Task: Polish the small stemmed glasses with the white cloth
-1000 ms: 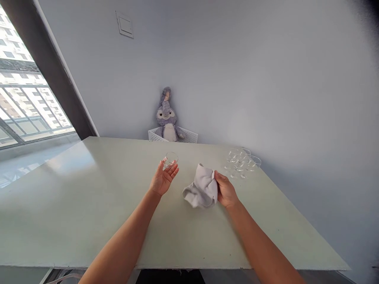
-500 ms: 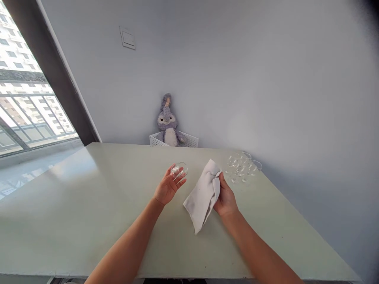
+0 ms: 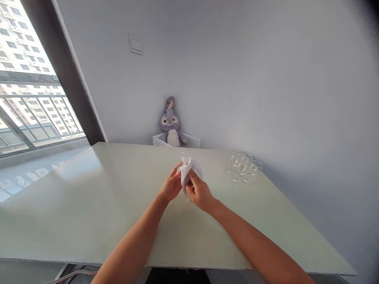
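Over the middle of the table, my left hand [image 3: 172,184] is closed round a clear glass [image 3: 179,169], most of which is hidden by the cloth and my fingers. My right hand [image 3: 200,192] grips a white cloth [image 3: 186,170] and presses it against the glass, its fingers bunched in the fabric. Part of the cloth hangs behind my right fingers. Off to the right, several clear stemmed glasses [image 3: 244,165] stand grouped near the table's right edge.
The pale table [image 3: 89,205] spans the view. Behind its far edge, a purple plush toy [image 3: 172,128] sits in a white perforated basket [image 3: 194,142] against the wall. A window with a railing is at the left.
My right hand has brought the cloth left onto the glass, and the cloth is now bunched up. My left fingers have closed in round the glass. The view has shifted slightly.
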`<state>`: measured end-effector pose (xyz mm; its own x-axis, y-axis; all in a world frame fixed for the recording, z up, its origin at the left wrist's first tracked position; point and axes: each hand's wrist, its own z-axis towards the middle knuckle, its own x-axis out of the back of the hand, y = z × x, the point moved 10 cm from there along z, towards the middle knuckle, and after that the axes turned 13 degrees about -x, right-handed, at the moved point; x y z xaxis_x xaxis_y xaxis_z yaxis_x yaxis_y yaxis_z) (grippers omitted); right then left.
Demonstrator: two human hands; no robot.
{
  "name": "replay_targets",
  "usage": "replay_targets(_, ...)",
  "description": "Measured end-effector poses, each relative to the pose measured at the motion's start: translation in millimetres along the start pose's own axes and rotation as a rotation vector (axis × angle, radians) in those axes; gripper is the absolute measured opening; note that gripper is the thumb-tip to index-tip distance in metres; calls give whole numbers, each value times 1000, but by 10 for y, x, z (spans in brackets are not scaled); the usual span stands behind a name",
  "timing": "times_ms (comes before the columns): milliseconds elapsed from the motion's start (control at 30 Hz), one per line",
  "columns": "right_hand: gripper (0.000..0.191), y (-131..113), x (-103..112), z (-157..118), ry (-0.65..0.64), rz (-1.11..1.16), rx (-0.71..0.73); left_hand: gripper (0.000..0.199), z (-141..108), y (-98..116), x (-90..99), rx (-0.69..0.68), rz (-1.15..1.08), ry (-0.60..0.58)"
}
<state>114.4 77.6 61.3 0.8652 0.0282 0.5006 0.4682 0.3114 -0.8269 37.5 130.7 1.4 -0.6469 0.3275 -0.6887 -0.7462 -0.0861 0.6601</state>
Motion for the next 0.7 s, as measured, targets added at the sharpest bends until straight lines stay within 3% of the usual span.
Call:
replay_targets(100,44,13,20,96,-41,-279,91,38,6,-22,-16,24,41,-72)
replay_targets(200,25,143,-1,148,-161,-323,101,42,-22,-81,-57,70,147,-163)
replay_targets(267,24,292,-13,161,-218,-145,18,45,-41,-88,-80,73,232,-204)
replay_targets(400,39,800,-175,119,-265,595,-429,59,-56,-75,-136,46,397,-294)
replay_targets(467,41,912,-293,55,-264,854,-539,63,-34,-62,-103,15,446,-284)
replay_targets(567,35,842,-339,-1,-283,763,-430,61,-2,-106,2,29,457,-209)
replay_targets(700,27,696,-117,-33,-117,355,-161,58,-67,-294,72,204,562,-171)
